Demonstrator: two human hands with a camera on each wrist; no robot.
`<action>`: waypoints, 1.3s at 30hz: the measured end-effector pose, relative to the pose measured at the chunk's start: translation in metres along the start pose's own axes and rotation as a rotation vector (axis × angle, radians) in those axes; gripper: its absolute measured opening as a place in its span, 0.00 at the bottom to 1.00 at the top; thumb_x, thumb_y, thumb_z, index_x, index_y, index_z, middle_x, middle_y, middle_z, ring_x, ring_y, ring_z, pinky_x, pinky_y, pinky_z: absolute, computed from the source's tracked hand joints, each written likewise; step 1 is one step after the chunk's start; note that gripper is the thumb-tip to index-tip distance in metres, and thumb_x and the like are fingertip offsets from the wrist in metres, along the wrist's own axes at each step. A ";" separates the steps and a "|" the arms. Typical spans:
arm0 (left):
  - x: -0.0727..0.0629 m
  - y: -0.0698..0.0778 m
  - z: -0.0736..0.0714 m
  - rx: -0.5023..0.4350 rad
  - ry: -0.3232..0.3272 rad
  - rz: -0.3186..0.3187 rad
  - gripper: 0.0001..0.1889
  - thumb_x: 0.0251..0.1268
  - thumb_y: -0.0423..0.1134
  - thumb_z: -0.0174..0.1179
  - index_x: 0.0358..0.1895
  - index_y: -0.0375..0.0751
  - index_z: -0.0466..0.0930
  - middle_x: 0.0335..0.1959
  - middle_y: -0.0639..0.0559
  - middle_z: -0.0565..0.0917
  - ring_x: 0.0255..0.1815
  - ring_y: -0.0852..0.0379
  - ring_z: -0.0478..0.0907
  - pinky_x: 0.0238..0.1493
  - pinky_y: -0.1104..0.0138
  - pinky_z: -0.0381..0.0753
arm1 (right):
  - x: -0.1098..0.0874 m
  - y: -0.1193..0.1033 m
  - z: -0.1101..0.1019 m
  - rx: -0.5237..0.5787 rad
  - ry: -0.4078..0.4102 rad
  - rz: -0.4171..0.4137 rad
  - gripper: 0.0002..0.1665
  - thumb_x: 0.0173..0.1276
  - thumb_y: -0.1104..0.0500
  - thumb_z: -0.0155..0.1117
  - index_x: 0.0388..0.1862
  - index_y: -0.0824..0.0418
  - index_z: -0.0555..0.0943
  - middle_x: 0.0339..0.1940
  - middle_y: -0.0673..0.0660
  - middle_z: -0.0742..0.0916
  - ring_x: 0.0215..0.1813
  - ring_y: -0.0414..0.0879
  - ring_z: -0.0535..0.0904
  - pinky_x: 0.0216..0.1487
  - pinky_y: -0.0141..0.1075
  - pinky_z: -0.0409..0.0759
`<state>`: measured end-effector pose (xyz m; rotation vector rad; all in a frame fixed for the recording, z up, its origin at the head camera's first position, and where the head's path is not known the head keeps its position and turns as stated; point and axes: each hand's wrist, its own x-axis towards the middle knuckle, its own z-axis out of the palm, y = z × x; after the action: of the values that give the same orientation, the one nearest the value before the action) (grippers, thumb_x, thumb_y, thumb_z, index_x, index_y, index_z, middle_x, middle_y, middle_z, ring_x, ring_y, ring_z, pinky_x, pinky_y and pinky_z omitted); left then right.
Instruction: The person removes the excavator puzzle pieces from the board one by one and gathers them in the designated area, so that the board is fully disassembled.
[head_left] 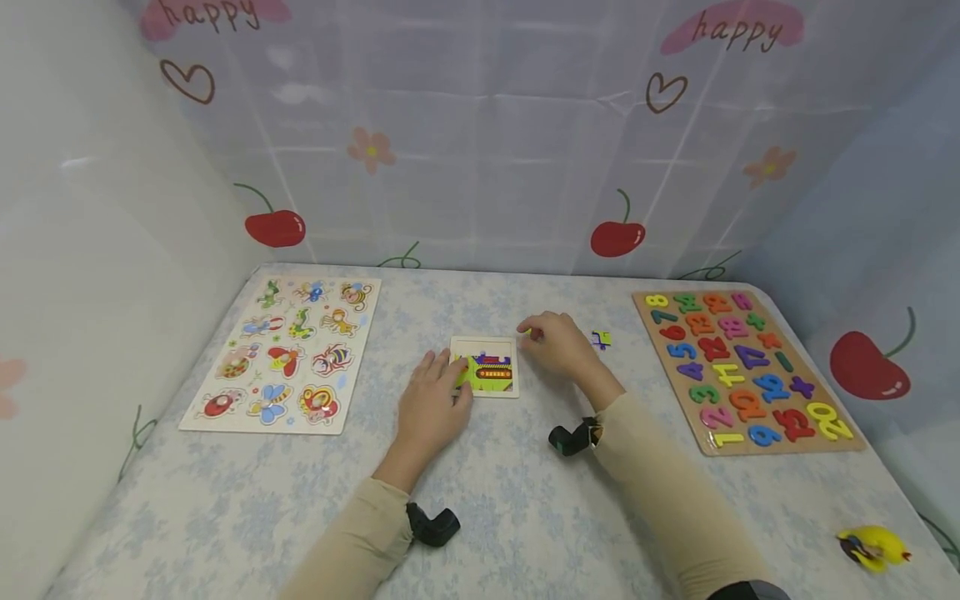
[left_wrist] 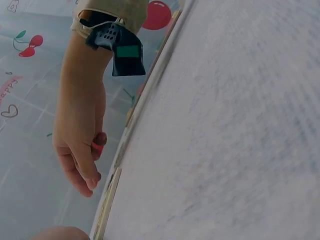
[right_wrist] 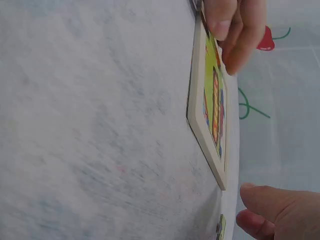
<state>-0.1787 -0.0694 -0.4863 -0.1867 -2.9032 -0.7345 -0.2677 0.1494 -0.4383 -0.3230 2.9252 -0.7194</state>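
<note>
A small wooden jigsaw puzzle lies on the table, its picture showing an orange and purple vehicle on green. My left hand rests along its left edge with the fingers stretched out, the thumb over the picture. From the right wrist view, the left thumb shows right at the puzzle's frame. My right hand is just right of the puzzle with bent fingers, low over the table. Under its fingertips a puzzle piece lies on the table. Behind that hand lies another green and purple piece.
On the left lies an insect puzzle board. A number board with colourful raised digits lies on the right. Near the front right corner is a yellow toy. A printed curtain stands behind the table.
</note>
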 end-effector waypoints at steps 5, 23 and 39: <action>0.006 0.010 -0.001 0.033 -0.051 -0.014 0.30 0.72 0.55 0.48 0.75 0.54 0.65 0.80 0.46 0.59 0.82 0.42 0.50 0.79 0.47 0.53 | -0.013 -0.008 0.006 -0.007 -0.021 -0.090 0.15 0.69 0.53 0.66 0.53 0.53 0.86 0.41 0.52 0.84 0.46 0.49 0.74 0.48 0.43 0.75; 0.014 0.019 0.013 0.129 -0.102 -0.030 0.37 0.70 0.68 0.43 0.78 0.56 0.58 0.81 0.48 0.55 0.83 0.43 0.44 0.80 0.47 0.48 | -0.020 -0.008 0.022 0.009 -0.008 -0.192 0.11 0.69 0.54 0.66 0.47 0.57 0.86 0.41 0.52 0.84 0.46 0.47 0.75 0.52 0.44 0.75; 0.014 0.020 0.013 0.132 -0.099 -0.039 0.38 0.69 0.68 0.45 0.77 0.55 0.60 0.81 0.49 0.56 0.83 0.43 0.45 0.80 0.45 0.46 | -0.015 -0.005 0.028 0.117 -0.022 -0.169 0.13 0.65 0.52 0.71 0.44 0.58 0.82 0.39 0.52 0.83 0.44 0.46 0.75 0.49 0.41 0.76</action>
<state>-0.1905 -0.0449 -0.4865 -0.1565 -3.0445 -0.5507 -0.2480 0.1364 -0.4598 -0.5667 2.8445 -0.8994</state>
